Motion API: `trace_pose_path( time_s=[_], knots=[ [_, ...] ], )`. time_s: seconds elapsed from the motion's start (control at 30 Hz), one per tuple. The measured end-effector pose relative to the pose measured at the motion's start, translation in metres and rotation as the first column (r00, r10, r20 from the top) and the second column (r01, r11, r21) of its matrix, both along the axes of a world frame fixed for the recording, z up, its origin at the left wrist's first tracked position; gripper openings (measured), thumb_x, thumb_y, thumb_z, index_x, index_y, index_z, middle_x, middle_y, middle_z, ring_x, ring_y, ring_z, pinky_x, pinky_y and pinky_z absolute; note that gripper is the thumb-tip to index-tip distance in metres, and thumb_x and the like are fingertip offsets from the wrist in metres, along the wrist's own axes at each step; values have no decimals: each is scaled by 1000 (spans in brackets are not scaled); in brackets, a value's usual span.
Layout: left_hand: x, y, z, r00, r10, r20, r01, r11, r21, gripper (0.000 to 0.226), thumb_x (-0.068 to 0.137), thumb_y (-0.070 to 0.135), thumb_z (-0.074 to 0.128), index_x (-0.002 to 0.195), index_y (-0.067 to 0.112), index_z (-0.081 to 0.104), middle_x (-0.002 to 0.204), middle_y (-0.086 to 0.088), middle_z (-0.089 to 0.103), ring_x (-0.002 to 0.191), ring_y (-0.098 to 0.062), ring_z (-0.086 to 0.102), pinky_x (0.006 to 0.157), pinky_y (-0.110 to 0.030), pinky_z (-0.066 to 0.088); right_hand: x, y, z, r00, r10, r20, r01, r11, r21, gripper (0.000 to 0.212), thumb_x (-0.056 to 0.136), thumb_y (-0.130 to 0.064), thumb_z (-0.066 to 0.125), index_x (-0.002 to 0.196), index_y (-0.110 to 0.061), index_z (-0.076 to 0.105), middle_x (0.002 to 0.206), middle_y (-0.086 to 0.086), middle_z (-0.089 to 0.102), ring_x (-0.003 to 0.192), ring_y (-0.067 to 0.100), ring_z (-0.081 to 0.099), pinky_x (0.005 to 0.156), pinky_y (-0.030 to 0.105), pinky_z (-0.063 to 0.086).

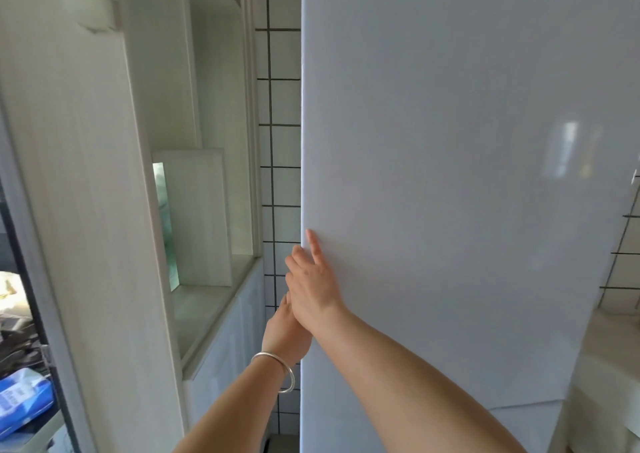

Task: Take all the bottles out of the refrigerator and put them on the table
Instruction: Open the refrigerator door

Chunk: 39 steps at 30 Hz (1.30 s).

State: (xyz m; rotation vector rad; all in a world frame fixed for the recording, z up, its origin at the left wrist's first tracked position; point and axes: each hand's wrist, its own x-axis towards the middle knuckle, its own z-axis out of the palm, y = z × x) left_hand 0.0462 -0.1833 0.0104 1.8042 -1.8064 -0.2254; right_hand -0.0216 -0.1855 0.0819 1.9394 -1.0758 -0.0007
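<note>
The white refrigerator door (467, 175) fills the right half of the view and is closed. My right hand (313, 279) rests on its left edge, forefinger stretched up along the door face, the other fingers curled round the edge. My left hand (285, 331), with a silver bangle on the wrist, reaches to the same edge just below and is partly hidden behind my right hand. No bottles are in view, and the refrigerator's inside is hidden.
A white cabinet with open shelves (194, 210) stands close on the left, leaving a narrow tiled gap (280, 140) beside the refrigerator. A blue packet (20, 397) lies at the lower left. A pale countertop (609, 348) shows at the right.
</note>
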Motion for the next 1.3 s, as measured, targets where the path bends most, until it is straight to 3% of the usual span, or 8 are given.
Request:
trace_pose_path(
  time_s=[0.1,0.27,0.4,0.53,0.8,0.93,1.17,1.3],
  knots=[
    [-5,16,-2,998,6,-56,-7,1000,-18,38,95,17,38,133,14,43,130,-7,51,111,-25,55,89,-37,47,-6,9,-6,996,40,81,-39,999,-11,38,96,-32,37,119,-13,61,124,6,51,133,25,33,104,56,-17],
    [-20,58,-6,1000,-3,-2,3,987,-158,51,97,26,26,145,13,30,148,-6,39,135,-19,39,98,-27,40,-24,38,-16,965,225,136,-203,966,-158,23,77,-38,58,81,-24,75,91,-4,66,110,17,55,116,55,3],
    [-35,100,-14,983,26,-179,-73,963,-258,58,84,43,35,134,15,45,125,-4,57,105,-26,59,78,-40,52,-48,69,-21,891,410,194,-347,892,-289,34,75,-23,41,75,-16,74,87,1,67,110,23,43,116,52,0],
    [-56,147,-24,984,30,-174,-87,939,-332,66,72,57,29,119,16,48,105,-5,62,82,-26,62,62,-43,52,-80,111,-26,789,572,226,-485,804,-344,28,73,-15,44,72,-12,72,87,5,67,112,25,43,116,50,8],
    [-120,244,-43,997,-74,-33,49,872,-486,47,84,57,38,86,12,51,70,4,55,57,-15,54,49,-29,46,-171,208,-36,714,665,218,-568,733,-374,24,81,-21,45,82,-12,67,113,7,59,125,25,41,114,51,17],
    [-164,286,-43,985,-162,54,162,792,-589,36,95,56,27,87,24,41,75,8,52,67,-5,46,61,-21,40,-224,252,-48,555,753,354,-587,656,-474,23,92,-16,36,109,-12,52,135,11,38,128,28,40,114,49,23],
    [-254,324,-43,900,-324,291,435,642,-631,31,98,41,30,100,17,50,84,-1,56,78,-15,44,68,-28,38,-319,337,-66,416,576,703,-323,817,-478,64,81,-12,61,138,-11,31,141,11,28,136,24,27,117,29,24],
    [-308,331,-39,828,-357,431,560,493,-666,22,95,34,41,104,16,51,95,-2,55,80,-21,47,70,-31,38,-374,365,-75,173,426,888,-139,903,-406,66,82,-23,60,139,-12,28,136,8,32,128,16,36,111,11,24]
  ],
)
